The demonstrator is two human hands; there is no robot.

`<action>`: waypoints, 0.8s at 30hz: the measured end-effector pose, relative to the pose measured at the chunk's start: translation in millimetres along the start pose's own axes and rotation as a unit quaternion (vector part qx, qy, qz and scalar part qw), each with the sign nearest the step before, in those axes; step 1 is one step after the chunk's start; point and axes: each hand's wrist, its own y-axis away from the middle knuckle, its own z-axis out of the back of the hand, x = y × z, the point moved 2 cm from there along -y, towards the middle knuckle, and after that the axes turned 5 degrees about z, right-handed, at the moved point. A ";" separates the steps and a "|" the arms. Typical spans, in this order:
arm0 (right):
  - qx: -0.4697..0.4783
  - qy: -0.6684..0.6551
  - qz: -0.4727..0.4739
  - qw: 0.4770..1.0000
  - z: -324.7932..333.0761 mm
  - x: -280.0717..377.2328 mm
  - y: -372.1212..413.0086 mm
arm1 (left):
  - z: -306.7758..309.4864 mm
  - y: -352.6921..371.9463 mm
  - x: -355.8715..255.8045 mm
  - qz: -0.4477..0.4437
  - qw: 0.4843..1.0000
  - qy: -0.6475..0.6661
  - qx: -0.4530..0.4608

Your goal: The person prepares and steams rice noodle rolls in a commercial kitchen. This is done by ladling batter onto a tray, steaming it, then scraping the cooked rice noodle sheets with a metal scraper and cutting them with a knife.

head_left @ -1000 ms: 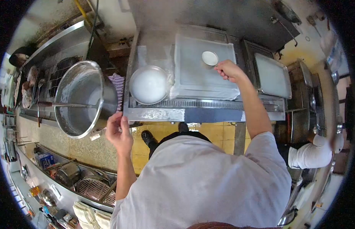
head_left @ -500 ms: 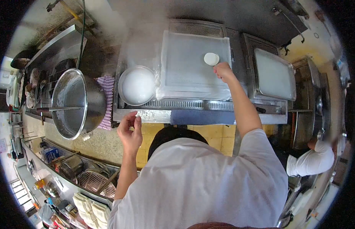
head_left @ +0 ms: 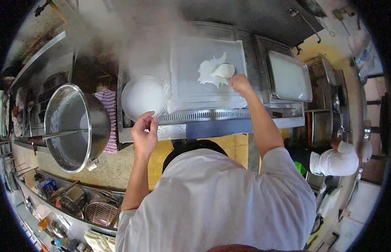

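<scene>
My right hand (head_left: pixel 241 85) is closed round the handle of a small round ladle (head_left: pixel 226 71), tilted over a pale cloth-covered tray (head_left: pixel 191 94). White liquid (head_left: pixel 207 70) spreads in a jagged splash on the cloth, left of the ladle. My left hand (head_left: pixel 145 128) is raised at the front edge, near a round pan of white liquid (head_left: pixel 143 97); its thumb and fingers are curled but apart, with nothing visible between them. Steam blurs the back of the pan.
At the left stands a large metal pot (head_left: pixel 67 128) with a long-handled tool across it, beside a striped cloth (head_left: pixel 107 101). A rectangular tray of pale liquid (head_left: pixel 290 77) lies to the right. Another person (head_left: pixel 336 161) in white is at the far right.
The ladle has tipped, and white liquid has spread over the cloth. My left hand is slightly higher and nearer the round pan. The view has shifted, and steam is thicker at the left.
</scene>
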 end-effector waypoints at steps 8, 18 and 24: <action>-0.036 0.396 0.167 0.902 6.4 -12.3 -11.6 | 2.1 -25.4 22.3 0.031 0.998 0.011 0.052; -0.137 0.361 0.160 0.908 10.6 50.9 -27.9 | -34.2 -42.1 15.7 0.020 0.996 -0.058 0.064; -0.177 0.379 0.256 0.871 15.1 77.7 -23.4 | -108.7 -59.7 19.3 -0.086 0.973 -0.188 0.100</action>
